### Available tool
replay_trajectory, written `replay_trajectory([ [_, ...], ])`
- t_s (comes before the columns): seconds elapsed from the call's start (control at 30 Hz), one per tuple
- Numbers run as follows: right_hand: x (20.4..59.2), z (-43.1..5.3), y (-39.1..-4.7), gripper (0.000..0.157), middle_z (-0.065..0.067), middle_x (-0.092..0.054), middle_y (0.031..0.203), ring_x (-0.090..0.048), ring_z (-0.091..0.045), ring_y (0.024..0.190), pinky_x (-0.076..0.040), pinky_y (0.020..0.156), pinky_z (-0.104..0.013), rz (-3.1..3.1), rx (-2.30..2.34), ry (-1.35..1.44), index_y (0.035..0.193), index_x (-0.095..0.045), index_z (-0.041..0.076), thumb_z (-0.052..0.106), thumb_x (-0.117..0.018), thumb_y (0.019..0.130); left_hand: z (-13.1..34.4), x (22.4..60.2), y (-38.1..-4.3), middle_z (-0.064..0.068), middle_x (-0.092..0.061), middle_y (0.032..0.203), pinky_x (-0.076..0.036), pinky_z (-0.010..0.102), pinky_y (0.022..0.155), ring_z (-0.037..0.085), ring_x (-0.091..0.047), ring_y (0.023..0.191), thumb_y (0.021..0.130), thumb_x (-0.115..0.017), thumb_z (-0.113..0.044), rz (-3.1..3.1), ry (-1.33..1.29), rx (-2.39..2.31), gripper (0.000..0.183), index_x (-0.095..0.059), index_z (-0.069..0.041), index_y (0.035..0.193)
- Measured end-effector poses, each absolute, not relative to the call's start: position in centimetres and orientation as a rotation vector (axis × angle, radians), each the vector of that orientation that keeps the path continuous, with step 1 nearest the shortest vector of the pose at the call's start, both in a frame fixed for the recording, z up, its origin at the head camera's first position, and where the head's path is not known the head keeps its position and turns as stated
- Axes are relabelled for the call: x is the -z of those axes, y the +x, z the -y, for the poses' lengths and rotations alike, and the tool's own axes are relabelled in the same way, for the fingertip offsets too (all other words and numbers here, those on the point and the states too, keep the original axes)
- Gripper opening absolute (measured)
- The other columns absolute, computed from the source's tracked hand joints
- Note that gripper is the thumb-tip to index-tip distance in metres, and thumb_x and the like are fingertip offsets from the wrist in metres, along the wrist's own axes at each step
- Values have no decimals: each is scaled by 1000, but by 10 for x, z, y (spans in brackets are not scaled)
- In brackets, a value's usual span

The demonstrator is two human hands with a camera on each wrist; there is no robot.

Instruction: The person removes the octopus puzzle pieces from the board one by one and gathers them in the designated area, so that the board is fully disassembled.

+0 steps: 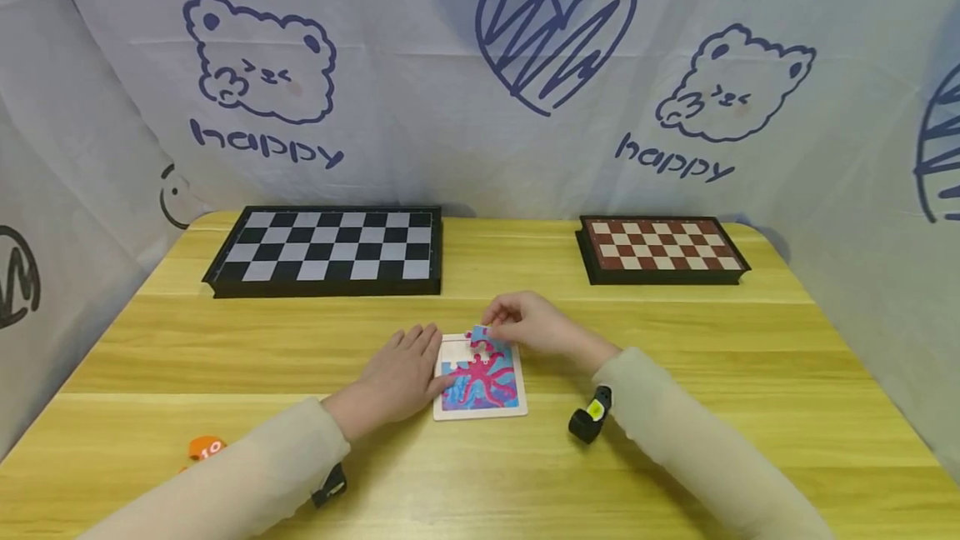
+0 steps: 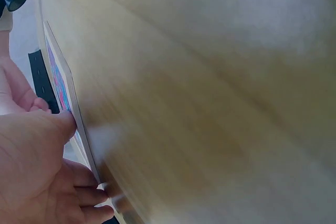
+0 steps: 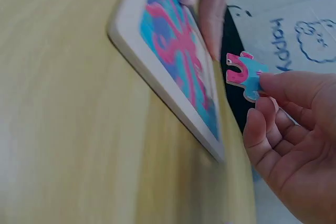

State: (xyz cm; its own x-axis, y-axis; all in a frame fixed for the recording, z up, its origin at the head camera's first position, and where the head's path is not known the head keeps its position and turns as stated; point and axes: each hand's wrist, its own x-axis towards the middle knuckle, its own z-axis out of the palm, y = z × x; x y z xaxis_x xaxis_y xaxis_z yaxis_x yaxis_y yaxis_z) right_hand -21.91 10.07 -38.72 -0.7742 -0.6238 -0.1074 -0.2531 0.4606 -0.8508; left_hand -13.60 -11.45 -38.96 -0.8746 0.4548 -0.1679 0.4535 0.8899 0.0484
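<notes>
A jigsaw puzzle in a pale wooden tray (image 1: 480, 417) lies on the table, showing a pink octopus on blue. Bare wood shows along its upper left part. My left hand (image 1: 390, 377) rests at the tray's left side with fingers stretched out, and its thumb lies over the near-left edge. Between thumb and fingertips, my right hand (image 1: 536, 325) pinches a blue and pink puzzle piece (image 3: 247, 77) above the top of the tray. In the right wrist view the piece is tilted, its knobs and notch showing.
A black-and-white chessboard (image 1: 330, 247) stands at the back left, and a smaller brown-and-white one (image 1: 663, 248) at the back right. An orange object (image 1: 206, 447) marked 10 lies partly behind my left sleeve. A printed cloth (image 1: 420, 107) hangs behind the table.
</notes>
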Motion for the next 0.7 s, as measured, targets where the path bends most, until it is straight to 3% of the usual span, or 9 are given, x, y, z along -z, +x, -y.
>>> replay_trajectory([
  [0.27, 377, -143, -222, 10, -4, -58, 73, -50, -20, 60, -43, 52, -27, -2394, 1324, -693, 90, -66, 2, 11, -64, 87, 115, 388, -134, 22, -29, 144, -19, 46, 108, 36, -25, 132, 97, -41, -43, -2883, 714, -31, 67, -32, 9, 138],
  [0.5, 376, -184, -227, 13, -4, -61, 76, -50, -23, 65, -47, 58, -34, -2502, 1304, -599, 91, -68, 2, 14, -65, 87, 117, 390, -135, 22, -30, 143, -19, 47, 108, 36, -26, 132, 96, -41, -44, -2896, 709, -31, 68, -32, 9, 138],
  [0.7, 378, -214, -231, 13, -4, -57, 69, -48, -20, 60, -44, 53, -28, -2549, 1275, -501, 91, -67, 0, 13, -64, 87, 117, 392, -134, 22, -30, 143, -20, 47, 107, 36, -26, 132, 96, -41, -44, -2896, 711, -26, 68, -33, 8, 138],
])
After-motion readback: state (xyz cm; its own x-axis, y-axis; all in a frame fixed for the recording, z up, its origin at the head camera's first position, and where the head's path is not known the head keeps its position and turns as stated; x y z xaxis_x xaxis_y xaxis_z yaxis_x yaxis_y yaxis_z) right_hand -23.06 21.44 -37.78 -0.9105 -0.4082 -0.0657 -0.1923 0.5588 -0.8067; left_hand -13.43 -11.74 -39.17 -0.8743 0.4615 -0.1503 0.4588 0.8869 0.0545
